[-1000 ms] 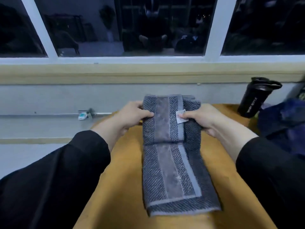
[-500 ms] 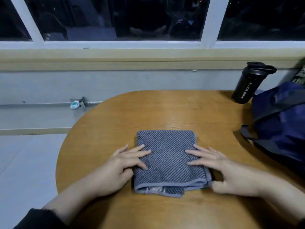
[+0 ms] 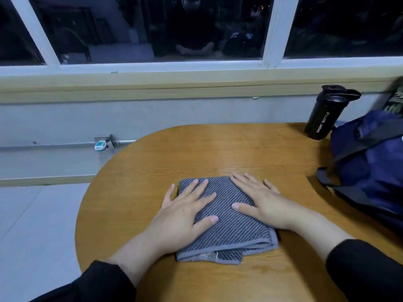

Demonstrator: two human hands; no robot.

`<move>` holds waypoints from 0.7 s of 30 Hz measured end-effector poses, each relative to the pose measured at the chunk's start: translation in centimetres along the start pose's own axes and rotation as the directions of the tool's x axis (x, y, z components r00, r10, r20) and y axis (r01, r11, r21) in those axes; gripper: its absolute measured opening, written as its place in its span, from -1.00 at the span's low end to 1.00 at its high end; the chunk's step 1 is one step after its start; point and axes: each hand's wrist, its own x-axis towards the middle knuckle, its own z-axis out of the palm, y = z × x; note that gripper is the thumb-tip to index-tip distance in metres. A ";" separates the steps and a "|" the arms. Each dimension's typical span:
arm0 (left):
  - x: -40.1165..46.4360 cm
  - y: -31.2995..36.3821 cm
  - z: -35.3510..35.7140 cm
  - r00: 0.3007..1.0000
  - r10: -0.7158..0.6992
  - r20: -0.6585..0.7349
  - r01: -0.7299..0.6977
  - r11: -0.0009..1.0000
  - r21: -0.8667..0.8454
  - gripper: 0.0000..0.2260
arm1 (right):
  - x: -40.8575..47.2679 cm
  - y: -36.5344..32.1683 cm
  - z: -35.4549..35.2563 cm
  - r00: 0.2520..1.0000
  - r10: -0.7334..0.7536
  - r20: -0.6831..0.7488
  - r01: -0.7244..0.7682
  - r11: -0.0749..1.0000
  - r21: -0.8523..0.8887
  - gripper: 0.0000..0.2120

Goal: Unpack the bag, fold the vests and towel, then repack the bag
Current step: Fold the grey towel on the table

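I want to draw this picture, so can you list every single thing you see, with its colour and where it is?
towel: one, grey striped, folded, on the table near the front, under both hands
table: one, wooden brown, rounded, below the window
bottle: one, black, standing at the table's far right
bag: one, dark blue with dark straps, on the table's right edge
window: one, white frame, dark glass, across the top
wall fitting: one, white and teal, on a metal bracket on the wall, left of the table
left hand: one, black sleeve, flat on the towel's left side
right hand: one, black sleeve, flat on the towel's right side
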 end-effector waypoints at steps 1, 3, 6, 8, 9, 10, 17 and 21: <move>0.7 -0.5 -0.5 0.999 -0.023 -0.046 0.020 0.998 -0.053 -0.45 | 0.2 0.3 -0.8 0.999 0.028 -0.030 -0.026 0.998 0.049 -0.07; 2.7 -1.9 -2.0 0.990 -0.105 -0.095 0.095 0.989 -0.109 -0.40 | 0.9 0.6 -2.7 0.996 0.090 -0.030 -0.084 0.986 0.147 -0.08; 5.1 -3.3 -4.5 0.976 -0.176 0.125 0.188 0.978 -0.094 -0.10 | 2.3 -0.3 -4.4 0.994 0.090 0.056 -0.093 0.994 0.065 -0.05; 6.3 -3.6 -5.2 0.958 -0.176 0.226 0.191 0.981 -0.046 -0.11 | 3.2 -1.3 -5.1 0.985 0.138 0.102 -0.131 0.989 -0.071 -0.11; 6.7 -3.6 -5.3 0.958 -0.173 0.228 0.180 0.984 -0.013 -0.18 | 3.5 -1.8 -5.4 0.981 0.157 0.111 -0.144 0.983 -0.118 -0.21; 6.9 -3.3 -5.6 0.967 -0.163 0.198 0.161 0.987 0.026 -0.31 | 3.8 -2.2 -5.6 0.982 0.161 0.096 -0.145 0.977 -0.158 -0.35; 2.6 -1.5 -4.8 0.913 0.042 -0.406 0.003 0.994 0.110 -0.63 | 0.7 -3.6 -3.7 0.878 -0.062 -0.476 -0.010 0.989 -0.147 -0.64; -0.8 -1.2 -1.0 0.841 0.172 -0.513 -0.102 0.982 0.162 -0.42 | -2.7 -3.4 1.0 0.837 -0.154 -0.525 0.100 0.986 -0.131 -0.45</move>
